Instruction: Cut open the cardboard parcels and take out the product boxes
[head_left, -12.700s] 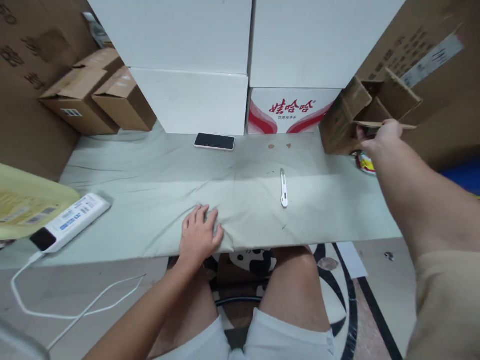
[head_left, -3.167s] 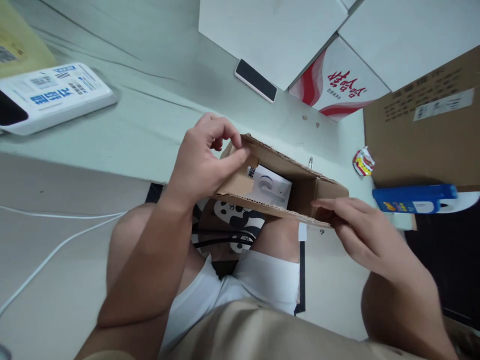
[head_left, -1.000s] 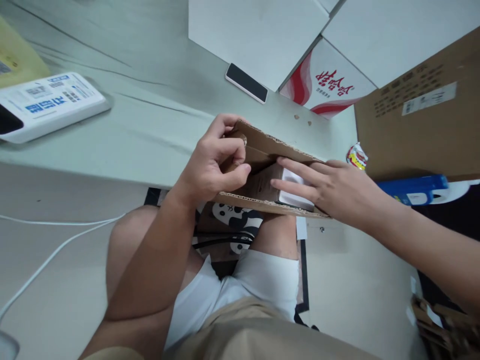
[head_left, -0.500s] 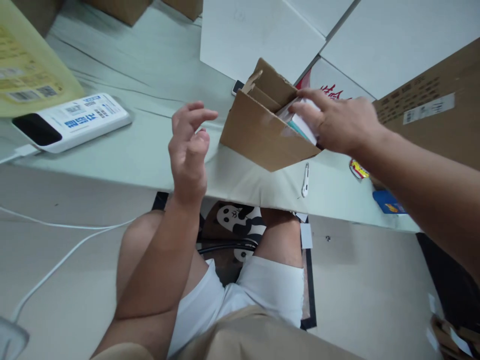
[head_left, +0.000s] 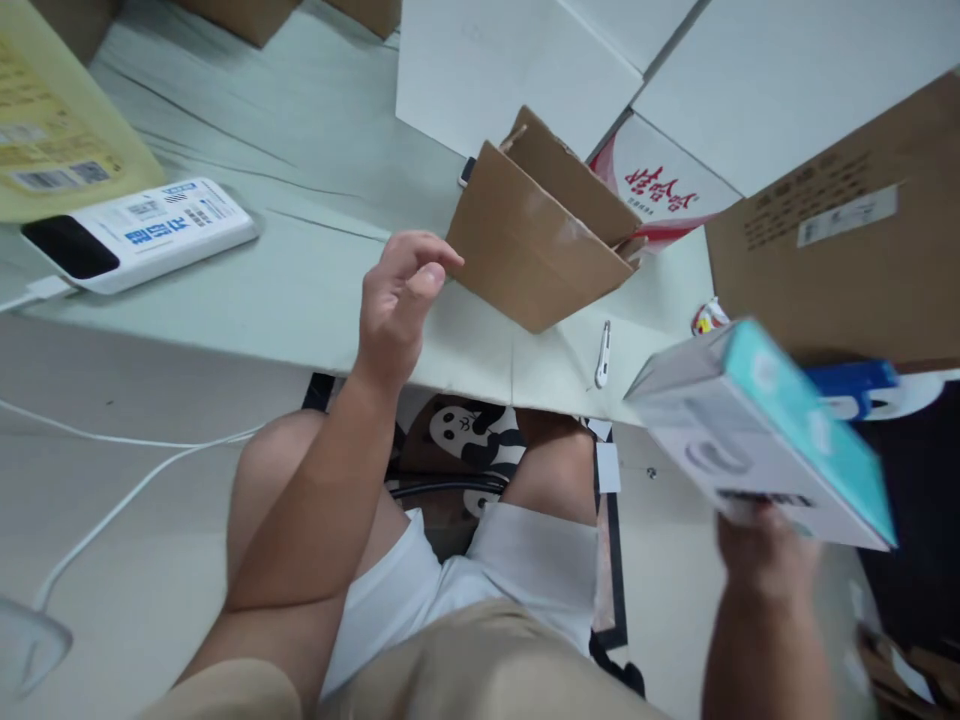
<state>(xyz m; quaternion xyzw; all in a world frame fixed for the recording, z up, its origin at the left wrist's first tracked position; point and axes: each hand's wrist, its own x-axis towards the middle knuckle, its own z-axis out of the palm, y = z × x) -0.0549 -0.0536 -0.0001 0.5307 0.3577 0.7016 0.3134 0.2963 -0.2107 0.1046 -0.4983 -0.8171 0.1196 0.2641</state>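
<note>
In my right hand is a white and teal product box, held tilted beyond the table's front edge on the right. Its printed side faces me, and most of my fingers are hidden or blurred behind it. On the table stands an open brown cardboard box, its flaps up. My left hand is raised at that carton's left corner, fingers loosely bent and thumb apart, with nothing in them. Whether its fingertips touch the cardboard I cannot tell. A small white box cutter lies in front of the carton.
To the left lie a white power bank with a cable and a yellow jug. White boxes stand behind the carton. A large brown box and a blue packet are at the right. My knees are under the table edge.
My right hand has drawn the product box out of the cardboard box and carried it right and toward me. My left hand has moved slightly right, closer to the carton.
</note>
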